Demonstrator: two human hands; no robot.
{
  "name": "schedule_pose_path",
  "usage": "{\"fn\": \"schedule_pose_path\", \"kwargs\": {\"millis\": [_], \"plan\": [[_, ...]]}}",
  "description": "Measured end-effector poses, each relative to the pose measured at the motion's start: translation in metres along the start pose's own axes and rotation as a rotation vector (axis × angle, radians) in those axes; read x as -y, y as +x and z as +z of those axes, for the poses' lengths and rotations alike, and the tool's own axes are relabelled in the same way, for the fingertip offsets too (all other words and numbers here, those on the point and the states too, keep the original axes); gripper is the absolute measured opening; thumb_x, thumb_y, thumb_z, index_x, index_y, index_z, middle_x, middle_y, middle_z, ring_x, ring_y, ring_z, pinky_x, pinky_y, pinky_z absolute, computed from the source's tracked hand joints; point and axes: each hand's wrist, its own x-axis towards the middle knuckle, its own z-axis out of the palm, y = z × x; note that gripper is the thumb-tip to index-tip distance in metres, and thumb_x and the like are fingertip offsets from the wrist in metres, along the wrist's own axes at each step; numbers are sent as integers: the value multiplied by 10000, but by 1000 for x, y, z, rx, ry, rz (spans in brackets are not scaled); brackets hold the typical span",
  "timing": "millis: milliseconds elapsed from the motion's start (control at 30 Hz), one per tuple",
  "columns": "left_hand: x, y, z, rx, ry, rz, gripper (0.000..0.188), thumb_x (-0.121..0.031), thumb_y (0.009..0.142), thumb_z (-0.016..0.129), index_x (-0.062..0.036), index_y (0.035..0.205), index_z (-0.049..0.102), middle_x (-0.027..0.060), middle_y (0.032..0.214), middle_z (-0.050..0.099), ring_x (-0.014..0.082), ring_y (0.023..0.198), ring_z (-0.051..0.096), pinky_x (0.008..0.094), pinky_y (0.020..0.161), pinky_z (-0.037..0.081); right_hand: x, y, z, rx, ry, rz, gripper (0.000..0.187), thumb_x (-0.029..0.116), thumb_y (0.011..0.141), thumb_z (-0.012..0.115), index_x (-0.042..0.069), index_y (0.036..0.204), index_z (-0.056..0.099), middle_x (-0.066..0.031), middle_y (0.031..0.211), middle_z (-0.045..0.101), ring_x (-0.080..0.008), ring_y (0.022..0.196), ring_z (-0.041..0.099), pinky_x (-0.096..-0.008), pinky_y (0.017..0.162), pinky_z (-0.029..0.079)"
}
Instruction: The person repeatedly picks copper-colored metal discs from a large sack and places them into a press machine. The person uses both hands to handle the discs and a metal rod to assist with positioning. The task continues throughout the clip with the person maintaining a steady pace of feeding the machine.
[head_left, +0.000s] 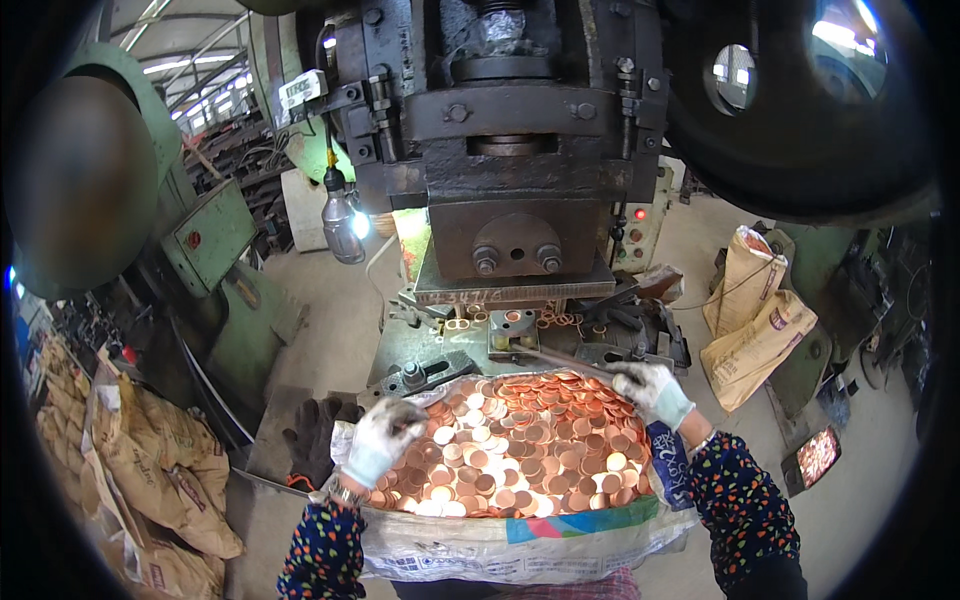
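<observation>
A wide heap of round copper discs (530, 440) fills an open woven sack (450, 545) in front of me. My right hand (652, 390), in a pale work glove, grips a thin rod (570, 361) at the heap's far right. The rod's tip reaches left to the small die block (513, 330) under the press. At the heap's left edge is my left hand (385, 438), also gloved, its fingers curled together above the discs. Whatever those fingers may hold is too small to make out. Several copper rings (560, 318) lie beside the die.
The heavy press ram (515, 240) hangs over the die. A lit lamp (342, 225) hangs to its left. Dark gloves (320, 435) lie left of the sack. Brown paper sacks (160, 450) stand at the left, with more sacks (755, 345) at the right.
</observation>
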Motion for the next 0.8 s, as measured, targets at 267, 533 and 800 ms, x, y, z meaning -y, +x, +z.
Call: {"fn": "schedule_pose_path", "kwargs": {"millis": [267,533,800], "plan": [[20,78,45,27,-249,-331,312,-292,809,685,-53,1006,644,119,903,693,257,838,675,343,761,522,-10,72,7,-40,-591,-80,312,333,933,489,187,1195,573,-103,933,646,-273,821,638,-395,697,495],[40,128,117,-92,-790,-481,146,-111,869,645,-30,987,615,23,842,638,75,684,604,209,551,510,-30,86,12,-181,-490,-47,299,306,925,502,146,1161,592,-114,904,629,-293,817,621,-405,707,492],[46,172,182,-251,-523,-458,315,-248,799,712,6,959,617,85,830,659,150,695,608,284,606,494,-31,77,23,-33,-405,-42,291,296,921,519,181,1174,607,-124,950,645,-297,852,624,-395,714,494]]}}
